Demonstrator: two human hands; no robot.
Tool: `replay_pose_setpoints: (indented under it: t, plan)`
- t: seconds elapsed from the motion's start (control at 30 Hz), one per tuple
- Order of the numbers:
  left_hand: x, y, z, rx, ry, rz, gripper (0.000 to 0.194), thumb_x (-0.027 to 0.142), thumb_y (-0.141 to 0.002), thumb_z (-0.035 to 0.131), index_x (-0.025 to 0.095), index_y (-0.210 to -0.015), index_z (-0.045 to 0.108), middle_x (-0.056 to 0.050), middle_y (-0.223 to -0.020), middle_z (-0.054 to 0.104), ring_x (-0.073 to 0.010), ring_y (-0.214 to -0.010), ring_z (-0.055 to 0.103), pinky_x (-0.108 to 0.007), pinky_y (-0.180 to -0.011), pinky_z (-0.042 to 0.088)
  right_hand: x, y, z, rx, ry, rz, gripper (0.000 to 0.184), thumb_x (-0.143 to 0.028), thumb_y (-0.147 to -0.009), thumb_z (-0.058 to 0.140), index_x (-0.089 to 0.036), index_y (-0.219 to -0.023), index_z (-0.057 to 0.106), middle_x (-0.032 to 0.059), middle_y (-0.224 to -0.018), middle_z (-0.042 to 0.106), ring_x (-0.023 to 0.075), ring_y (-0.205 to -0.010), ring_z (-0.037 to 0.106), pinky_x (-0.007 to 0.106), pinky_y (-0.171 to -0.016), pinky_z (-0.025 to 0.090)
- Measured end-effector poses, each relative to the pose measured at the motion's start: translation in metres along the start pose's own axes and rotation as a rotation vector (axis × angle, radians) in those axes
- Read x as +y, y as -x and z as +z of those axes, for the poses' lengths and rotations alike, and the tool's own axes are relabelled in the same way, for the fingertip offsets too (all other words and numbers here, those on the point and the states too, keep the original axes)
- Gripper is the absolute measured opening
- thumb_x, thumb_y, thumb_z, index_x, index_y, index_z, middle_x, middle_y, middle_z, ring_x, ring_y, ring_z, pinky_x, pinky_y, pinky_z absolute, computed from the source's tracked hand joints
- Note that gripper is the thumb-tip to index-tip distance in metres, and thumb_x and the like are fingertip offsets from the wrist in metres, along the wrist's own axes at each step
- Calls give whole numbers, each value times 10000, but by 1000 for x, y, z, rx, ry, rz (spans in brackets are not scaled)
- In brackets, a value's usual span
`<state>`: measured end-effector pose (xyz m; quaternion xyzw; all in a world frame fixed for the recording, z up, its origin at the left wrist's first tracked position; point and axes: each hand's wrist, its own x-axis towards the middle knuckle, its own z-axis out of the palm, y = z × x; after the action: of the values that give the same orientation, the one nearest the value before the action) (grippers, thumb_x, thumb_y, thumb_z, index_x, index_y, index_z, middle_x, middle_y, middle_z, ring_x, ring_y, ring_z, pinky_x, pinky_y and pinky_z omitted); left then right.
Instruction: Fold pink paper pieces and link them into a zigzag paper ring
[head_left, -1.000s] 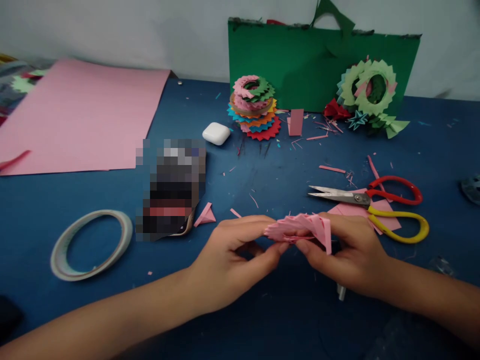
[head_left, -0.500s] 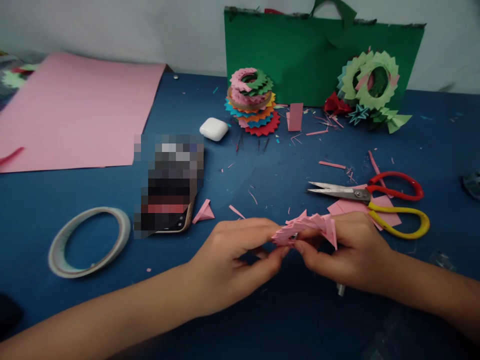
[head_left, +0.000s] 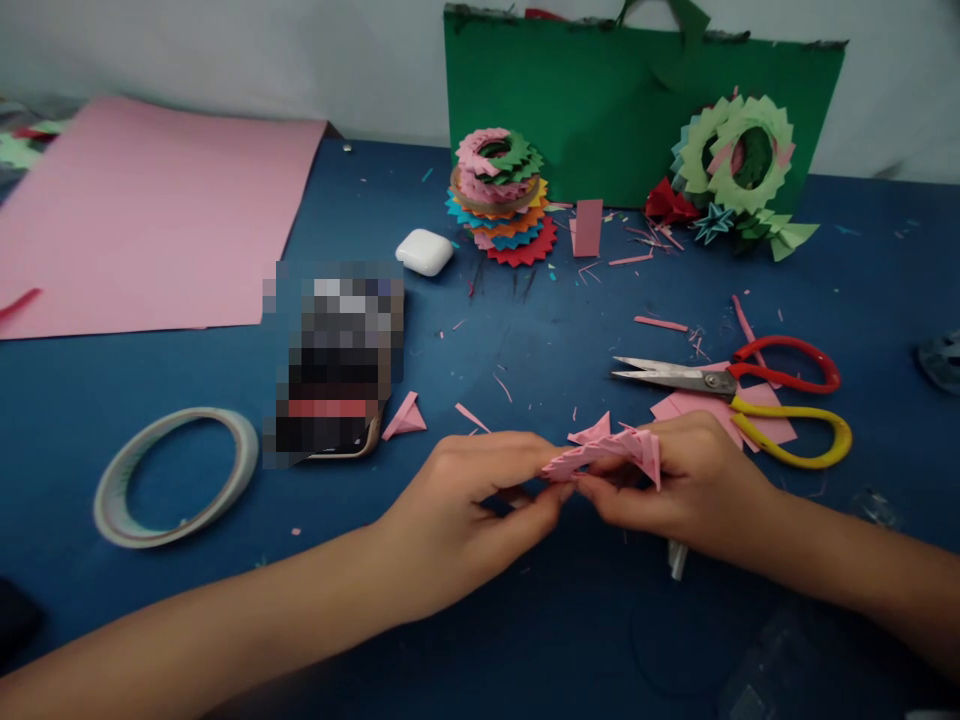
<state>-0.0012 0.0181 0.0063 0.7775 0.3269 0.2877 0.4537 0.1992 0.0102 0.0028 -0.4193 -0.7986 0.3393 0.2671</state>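
A curved strip of interlocked pink folded paper, part of an origami ring (head_left: 609,451), is held between both hands near the front middle of the table. My left hand (head_left: 480,510) pinches its left end between thumb and fingers. My right hand (head_left: 675,480) grips it from the right, thumb beneath, with some fingers hidden behind the paper. Just beyond my right hand, scissors (head_left: 716,382) with one red and one yellow handle lie on pink paper pieces (head_left: 776,428). A single folded pink piece (head_left: 406,417) rests on the table beyond my left hand.
A phone (head_left: 334,365) and a roll of tape (head_left: 105,500) lie to the left, with a large pink sheet (head_left: 165,220) behind. A white earphone case (head_left: 424,252), stacked paper rings (head_left: 517,245), pale green rings (head_left: 780,150) and a green board (head_left: 600,110) stand farther back among paper scraps.
The pink paper ring has tilted slightly in my hands, its far side showing more apart from the near side. My right thumb has shifted a little left. The whole view has moved slightly.
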Motion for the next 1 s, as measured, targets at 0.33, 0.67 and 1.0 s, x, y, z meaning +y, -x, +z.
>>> replay_pose_setpoints:
  t: [0.33,0.67,1.0]
  plan:
    - [-5,2,5,48,23,100,245,-16,-786,556,131,-947,668,-26,-818,676,-79,-736,624,-137,-685,484,0,1,12,67,-50,68,203,-116,-690,572,-202,-816,705,-34,-639,610,83,-539,535,197,-536,404]
    - [-6,0,1,73,100,45,285,4,-775,598,187,-977,680,13,-745,669,-67,-597,583,-123,-517,472,-6,3,3,28,-146,31,80,-78,-695,517,-149,-706,553,-10,-663,533,100,-629,522,211,-595,432]
    - [-11,1,-2,90,412,-31,285,68,-801,607,259,-993,695,-35,-979,711,-162,-832,676,-195,-590,590,-8,3,-5,106,-158,-135,167,-72,-743,522,-166,-878,549,1,-750,596,89,-641,541,207,-602,449]
